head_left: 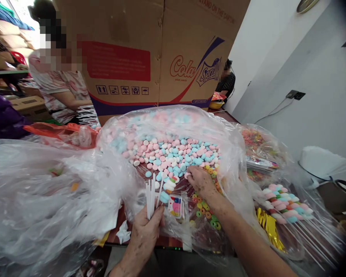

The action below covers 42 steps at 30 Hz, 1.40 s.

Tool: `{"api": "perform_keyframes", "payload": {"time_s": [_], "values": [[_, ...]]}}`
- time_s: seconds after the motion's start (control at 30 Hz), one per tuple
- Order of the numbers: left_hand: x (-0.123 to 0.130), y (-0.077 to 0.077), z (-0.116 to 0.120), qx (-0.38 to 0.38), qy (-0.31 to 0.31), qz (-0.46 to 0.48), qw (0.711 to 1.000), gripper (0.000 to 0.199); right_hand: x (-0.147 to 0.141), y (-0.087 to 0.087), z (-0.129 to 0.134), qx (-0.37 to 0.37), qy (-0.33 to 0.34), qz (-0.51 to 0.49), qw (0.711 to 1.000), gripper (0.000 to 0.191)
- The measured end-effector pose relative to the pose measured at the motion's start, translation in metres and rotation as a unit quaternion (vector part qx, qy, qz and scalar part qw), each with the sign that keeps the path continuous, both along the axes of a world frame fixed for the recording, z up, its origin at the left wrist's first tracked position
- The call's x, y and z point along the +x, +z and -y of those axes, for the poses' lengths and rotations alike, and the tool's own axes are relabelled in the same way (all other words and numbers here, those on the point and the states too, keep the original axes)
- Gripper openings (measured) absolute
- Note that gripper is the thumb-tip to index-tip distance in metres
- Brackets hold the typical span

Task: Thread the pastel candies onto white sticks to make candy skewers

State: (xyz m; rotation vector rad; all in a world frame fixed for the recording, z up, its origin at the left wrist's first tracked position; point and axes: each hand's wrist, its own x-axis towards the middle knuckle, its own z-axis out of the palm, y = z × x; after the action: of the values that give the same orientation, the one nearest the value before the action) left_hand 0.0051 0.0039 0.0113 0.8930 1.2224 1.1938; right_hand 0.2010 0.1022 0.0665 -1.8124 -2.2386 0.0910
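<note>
Head view. The left hand [147,231], at 7 o'clock, grips several white sticks [150,196]; the right hand [202,182], toward 4 o'clock, pinches a pink candy [187,175]. The pile of pink, blue and white candies [173,154] lies at 12 o'clock from both hands, with ring candies [206,211] at 5 o'clock. The carton [127,23] behind reads "Cola" and "Spri" (the remainder obscured), with "STAND ON THE CARTON" at 1 o'clock.
</note>
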Motion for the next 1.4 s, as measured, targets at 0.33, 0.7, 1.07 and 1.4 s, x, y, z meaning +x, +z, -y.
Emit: {"api": "perform_keyframes", "payload": {"time_s": [0.33, 0.7, 1.07, 1.4], "values": [[0.001, 0.004, 0.000, 0.002, 0.008, -0.012, 1.000, 0.030, -0.009, -0.013, 0.000, -0.009, 0.022, 0.055, 0.998, 0.031], [-0.001, 0.015, 0.002, 0.065, -0.042, -0.123, 0.989, 0.030, -0.005, 0.010, 0.022, -0.127, -0.005, -0.632, 0.765, 0.021], [-0.003, 0.011, 0.001, 0.071, -0.073, -0.178, 0.979, 0.024, -0.016, 0.018, 0.026, -0.157, -0.036, -0.720, 0.676, 0.028], [-0.001, 0.018, 0.001, 0.066, -0.067, -0.203, 0.975, 0.034, -0.014, 0.004, 0.031, -0.090, 0.016, -0.588, 0.804, 0.026]]}}
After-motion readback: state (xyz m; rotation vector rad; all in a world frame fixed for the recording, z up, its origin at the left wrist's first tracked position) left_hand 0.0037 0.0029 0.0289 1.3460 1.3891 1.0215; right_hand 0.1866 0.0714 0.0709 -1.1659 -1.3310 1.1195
